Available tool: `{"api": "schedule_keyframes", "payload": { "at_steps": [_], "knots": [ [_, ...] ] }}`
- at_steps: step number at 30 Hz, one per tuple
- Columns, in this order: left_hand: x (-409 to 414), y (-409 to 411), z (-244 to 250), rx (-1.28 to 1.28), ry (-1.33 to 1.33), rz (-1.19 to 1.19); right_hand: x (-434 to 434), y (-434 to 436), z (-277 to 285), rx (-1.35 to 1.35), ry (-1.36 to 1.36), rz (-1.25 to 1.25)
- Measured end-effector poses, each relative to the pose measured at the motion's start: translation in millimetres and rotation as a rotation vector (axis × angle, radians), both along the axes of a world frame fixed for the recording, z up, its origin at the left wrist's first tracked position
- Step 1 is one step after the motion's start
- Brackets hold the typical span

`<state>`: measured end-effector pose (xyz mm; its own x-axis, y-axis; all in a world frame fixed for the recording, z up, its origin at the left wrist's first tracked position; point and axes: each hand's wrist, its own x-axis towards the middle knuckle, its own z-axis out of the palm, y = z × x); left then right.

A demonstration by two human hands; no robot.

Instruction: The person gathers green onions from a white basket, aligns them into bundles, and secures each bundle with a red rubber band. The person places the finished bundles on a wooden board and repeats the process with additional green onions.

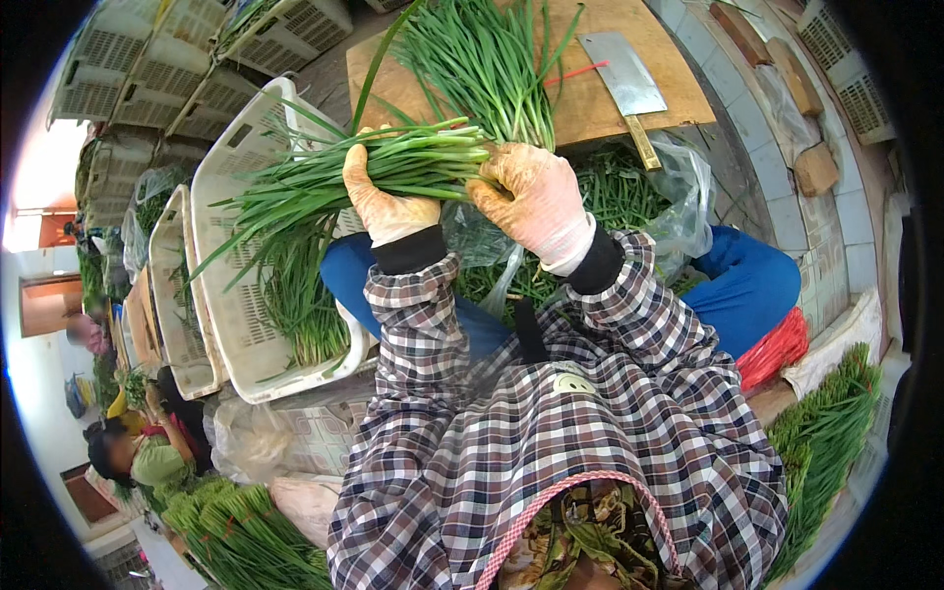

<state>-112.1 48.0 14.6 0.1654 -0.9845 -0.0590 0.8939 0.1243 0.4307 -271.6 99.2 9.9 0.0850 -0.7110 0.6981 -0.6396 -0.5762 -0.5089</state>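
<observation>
My left hand [387,195], in a stained glove, holds a bunch of green garlic chives [413,158] level above the edge of a white plastic crate [243,354]. My right hand [527,199], also gloved, has its fingers curled at the pale stem ends of that bunch; what lies between its fingertips cannot be made out. Beyond the hands, a larger pile of chives [487,66] rests on a wooden board [590,125], stem ends towards me. To its right lies a cleaver [623,74] with a red strip by its blade. More chives [302,302] lie in the crate.
A clear plastic bag [682,192] with green trimmings spreads between my knees. Stacked crates [169,74] stand at the upper left. Tied chive bundles [236,523] lie lower left, more chives [826,442] lower right. A co-worker [158,457] sits at the left. Wooden blocks [815,169] lie right.
</observation>
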Motion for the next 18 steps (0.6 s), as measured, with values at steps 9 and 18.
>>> {"api": "schedule_keyframes", "payload": {
  "at_steps": [9,18],
  "knots": [
    [36.8,-1.9,-0.6,-0.355,0.384,-0.339,-69.0,30.9,-16.9,0.910,-0.242,0.319],
    [14.6,6.6,-7.0,-0.542,0.613,-0.586,2.3,16.5,11.1,0.647,-0.600,0.533]
  ]
}}
